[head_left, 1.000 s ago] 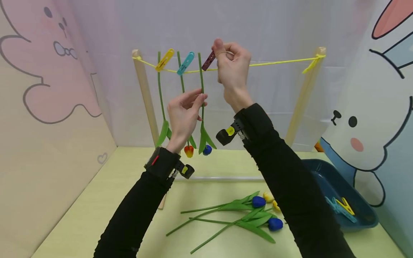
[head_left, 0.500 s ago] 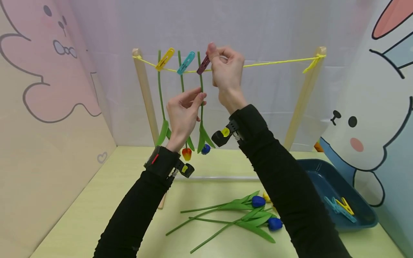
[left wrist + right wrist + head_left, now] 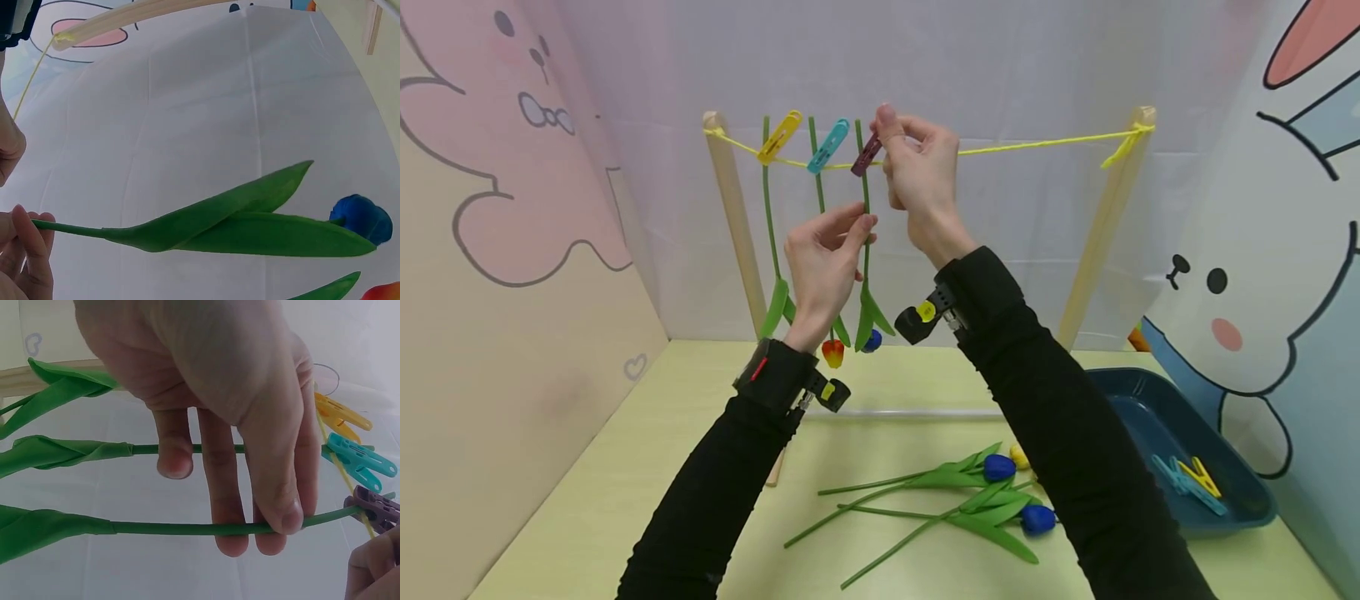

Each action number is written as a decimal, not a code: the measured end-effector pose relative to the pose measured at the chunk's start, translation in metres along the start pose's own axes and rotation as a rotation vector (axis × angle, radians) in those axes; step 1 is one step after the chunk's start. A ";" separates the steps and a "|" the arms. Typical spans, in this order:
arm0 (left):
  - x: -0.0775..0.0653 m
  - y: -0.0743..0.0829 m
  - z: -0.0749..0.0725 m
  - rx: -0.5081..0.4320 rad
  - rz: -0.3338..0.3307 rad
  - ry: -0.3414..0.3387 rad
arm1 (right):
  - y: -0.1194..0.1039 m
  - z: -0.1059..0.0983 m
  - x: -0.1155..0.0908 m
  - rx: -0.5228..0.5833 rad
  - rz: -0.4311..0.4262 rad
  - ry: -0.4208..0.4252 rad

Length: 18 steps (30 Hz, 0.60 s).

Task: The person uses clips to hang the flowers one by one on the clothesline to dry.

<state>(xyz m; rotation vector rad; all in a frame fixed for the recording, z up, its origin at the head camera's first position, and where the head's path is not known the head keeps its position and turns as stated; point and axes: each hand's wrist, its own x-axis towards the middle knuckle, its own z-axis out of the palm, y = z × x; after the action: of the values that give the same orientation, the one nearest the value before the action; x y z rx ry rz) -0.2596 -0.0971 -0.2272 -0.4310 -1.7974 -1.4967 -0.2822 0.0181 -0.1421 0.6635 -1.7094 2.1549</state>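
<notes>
My left hand pinches the green stem of a blue tulip that hangs head down from the yellow string. Above it, my right hand pinches a dark purple clothespin, whose tip sits over the stem and string. In the right wrist view the purple clothespin straddles the string at the stem. To the left, a turquoise clothespin holds a red-yellow tulip, and a yellow clothespin holds another stem, its flower hidden behind my left hand and wrist.
The yellow string runs between two wooden posts. Several tulips lie on the table, among them a blue one. A dark blue tray at the right holds turquoise and yellow clothespins.
My right hand has moved left and slightly down, bringing the purple clothespin from beside the stem onto stem and string. My left hand has stayed nearly still on the stem.
</notes>
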 end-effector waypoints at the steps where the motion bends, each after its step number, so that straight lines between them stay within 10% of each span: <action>1: -0.001 0.000 0.000 0.002 0.000 -0.001 | -0.001 0.000 0.000 0.000 0.005 -0.005; 8: -0.008 -0.003 0.001 0.151 0.109 0.024 | -0.004 -0.011 -0.012 -0.061 -0.026 -0.055; 14: -0.036 -0.005 -0.006 0.279 0.360 0.090 | 0.002 -0.046 -0.045 -0.277 -0.283 -0.128; 18: -0.070 -0.010 -0.012 0.259 0.447 -0.044 | 0.014 -0.089 -0.070 -0.361 -0.350 -0.235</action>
<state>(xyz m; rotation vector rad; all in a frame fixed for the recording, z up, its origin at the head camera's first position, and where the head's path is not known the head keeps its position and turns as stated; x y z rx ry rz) -0.2159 -0.0974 -0.2841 -0.6849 -1.7533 -0.9423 -0.2451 0.1040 -0.2068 1.0488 -1.8666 1.5336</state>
